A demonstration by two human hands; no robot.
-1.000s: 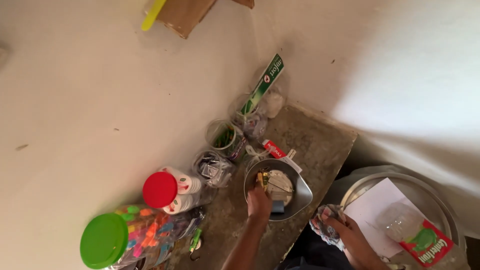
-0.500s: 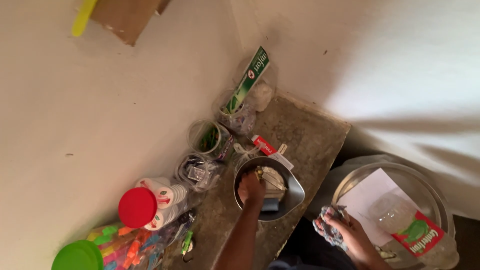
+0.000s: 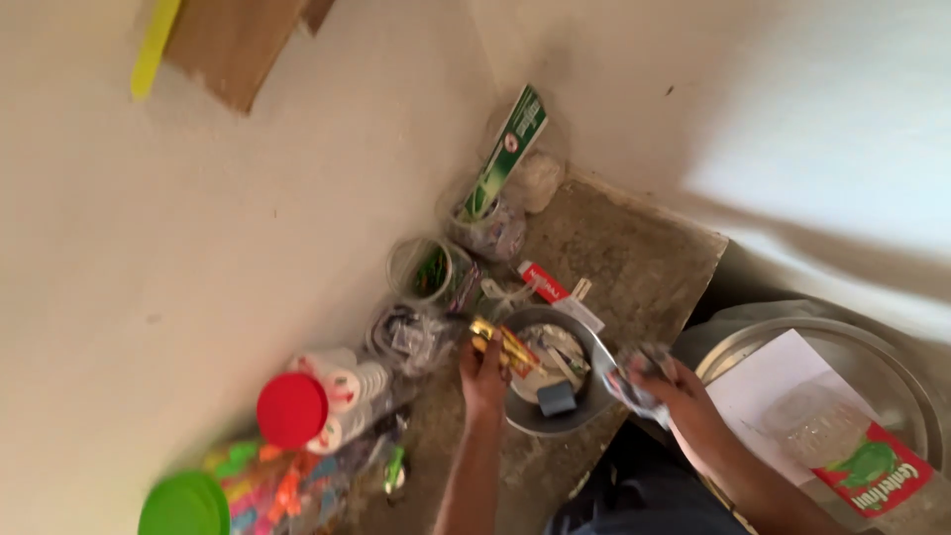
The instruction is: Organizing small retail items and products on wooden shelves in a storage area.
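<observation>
Between the earlier frames and this one, left hand (image 3: 485, 369) had come off the contents of the metal bowl (image 3: 540, 416) to that bowl's left rim, now closed around a small yellow-and-red packet (image 3: 503, 345) lifted partly clear of the rim. Judged: an item was being drawn out of the bowl rather than sorted inside it. Earlier, that hand sat over the bowl's middle with no packet showing.

Right hand (image 3: 662, 388) was just right of the bowl, fingers curled around a crumpled wad of wrappers (image 3: 634, 374), touching the rim or nearly so; grip closed, as in the earlier frames.

Inside the bowl: a dark grey block (image 3: 557, 398) and loose papers. Behind the bowl, a red-and-white tube (image 3: 543, 282); further behind, a green carton (image 3: 507, 151) leaning on the wall. Left of the bowl, a red-lidded jar (image 3: 294, 409) and a green lid (image 3: 183, 505), both shifted in frame as the view swung. Right of the bowl, a round steel tray (image 3: 892, 362) holding white paper (image 3: 768, 386).
</observation>
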